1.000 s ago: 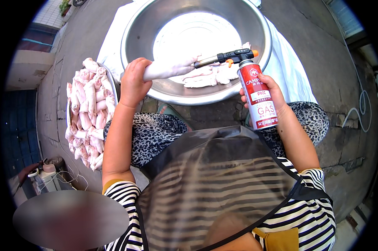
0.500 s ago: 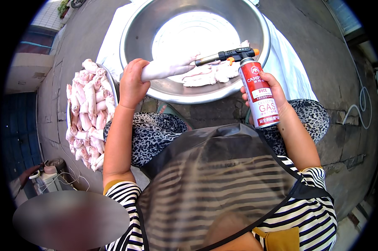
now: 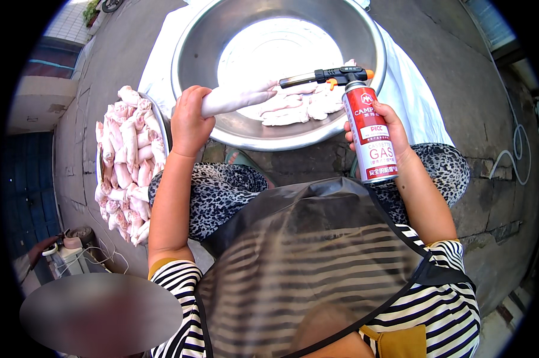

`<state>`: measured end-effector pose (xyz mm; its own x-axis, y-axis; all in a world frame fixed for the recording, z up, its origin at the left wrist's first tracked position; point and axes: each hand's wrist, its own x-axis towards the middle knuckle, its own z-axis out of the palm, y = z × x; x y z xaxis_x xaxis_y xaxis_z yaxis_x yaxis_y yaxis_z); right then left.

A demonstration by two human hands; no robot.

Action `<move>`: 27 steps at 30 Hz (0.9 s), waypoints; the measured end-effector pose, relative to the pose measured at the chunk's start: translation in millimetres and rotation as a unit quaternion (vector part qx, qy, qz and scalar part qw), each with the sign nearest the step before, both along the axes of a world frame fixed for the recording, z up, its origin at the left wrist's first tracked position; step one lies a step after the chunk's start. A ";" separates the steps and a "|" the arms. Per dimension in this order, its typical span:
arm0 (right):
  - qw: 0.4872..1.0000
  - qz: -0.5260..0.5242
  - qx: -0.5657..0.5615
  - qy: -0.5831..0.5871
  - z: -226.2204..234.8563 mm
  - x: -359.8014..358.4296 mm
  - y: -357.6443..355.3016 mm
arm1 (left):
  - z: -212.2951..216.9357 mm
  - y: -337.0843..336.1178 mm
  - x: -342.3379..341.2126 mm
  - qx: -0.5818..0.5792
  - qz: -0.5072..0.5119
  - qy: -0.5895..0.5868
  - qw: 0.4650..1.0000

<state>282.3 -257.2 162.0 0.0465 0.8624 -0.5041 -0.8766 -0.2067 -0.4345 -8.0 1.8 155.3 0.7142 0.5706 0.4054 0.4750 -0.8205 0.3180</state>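
Note:
A pale pig's trotter (image 3: 236, 100) is gripped at one end by my left hand (image 3: 190, 121), which holds it level over the near left rim of a wide metal basin (image 3: 192, 56). Wrapped round the red and white gas can of a blowtorch (image 3: 368, 134) is my right hand (image 3: 390, 128). The torch's black nozzle points left at the trotter's split far end, very close to it. Whether a flame burns cannot be made out in the bright light. Several more trotters (image 3: 299, 108) lie on the basin's floor below the nozzle.
To my left stands a metal tray heaped with many pinkish trotters (image 3: 126, 149). White sheeting (image 3: 409, 83) spreads under the basin. A pale hose (image 3: 514, 158) lies on the paving at the right. A person's blurred shape is at the lower left.
The trotter has tilted and shifted very slightly in my left hand. The blowtorch has moved a little to the right. Both holds are the same.

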 end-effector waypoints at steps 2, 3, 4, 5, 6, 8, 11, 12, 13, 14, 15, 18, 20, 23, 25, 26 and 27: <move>1.000 0.001 -0.002 0.000 0.5 0.0 0.0 | -0.8 0.2 -0.3 0.004 0.005 0.004 1.000; 1.000 0.001 -0.001 -0.002 0.7 -0.1 0.2 | -0.6 0.0 -0.3 0.005 0.007 0.004 1.000; 1.000 0.001 0.000 -0.004 1.0 -0.3 0.4 | -0.3 -0.2 -0.2 0.005 0.008 0.005 1.000; 1.000 0.002 0.000 -0.005 1.1 -0.6 0.5 | 0.2 -0.9 -0.1 0.004 0.010 0.005 1.000; 1.000 0.002 -0.001 -0.008 1.0 -1.2 0.4 | 1.0 -1.8 0.5 0.003 0.011 0.004 1.000; 1.000 0.001 -0.002 -0.014 0.3 -2.7 0.4 | 1.0 -2.7 1.3 0.002 0.011 0.003 1.000; 1.000 0.001 -0.005 -0.009 0.5 -3.9 1.1 | 1.4 -3.7 1.4 0.001 0.012 0.003 1.000; 1.000 0.000 -0.004 -0.012 0.5 -3.9 1.0 | 1.7 -4.3 1.7 0.000 0.013 0.004 1.000; 1.000 -0.001 -0.004 -0.015 0.5 -3.8 0.8 | 2.0 -4.6 1.8 0.000 0.015 0.004 1.000; 1.000 -0.002 -0.003 -0.018 0.6 -3.8 0.7 | 2.3 -4.5 1.8 0.000 0.014 0.005 1.000; 1.000 -0.002 -0.004 -0.017 0.8 -4.0 0.6 | 2.6 -4.5 1.6 0.000 0.014 0.006 1.000; 1.000 0.000 -0.007 -0.016 1.5 -4.8 0.6 | 2.3 -4.0 1.7 0.006 0.009 0.003 1.000; 1.000 0.002 -0.011 -0.020 1.9 -5.2 0.8 | 2.9 -4.5 2.4 0.004 0.004 -0.002 1.000; 1.000 0.000 -0.010 -0.014 2.3 -5.6 0.9 | 4.4 -5.8 3.5 -0.008 -0.007 -0.009 1.000; 1.000 0.001 -0.005 -0.012 2.0 -5.2 1.3 | 2.7 -5.0 2.9 -0.010 -0.016 -0.015 1.000; 1.000 0.002 -0.002 -0.012 1.8 -5.1 1.5 | 2.1 -5.0 2.8 -0.012 -0.015 -0.017 1.000; 1.000 0.002 -0.002 -0.009 1.7 -5.1 1.4 | 1.4 -4.8 2.9 -0.014 -0.015 -0.020 1.000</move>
<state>277.2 -255.8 163.6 0.0524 0.8609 -0.5060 -0.8679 -0.2114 -0.4496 -5.0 -3.0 156.7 0.7139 0.5611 0.4190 0.4371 -0.8245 0.3595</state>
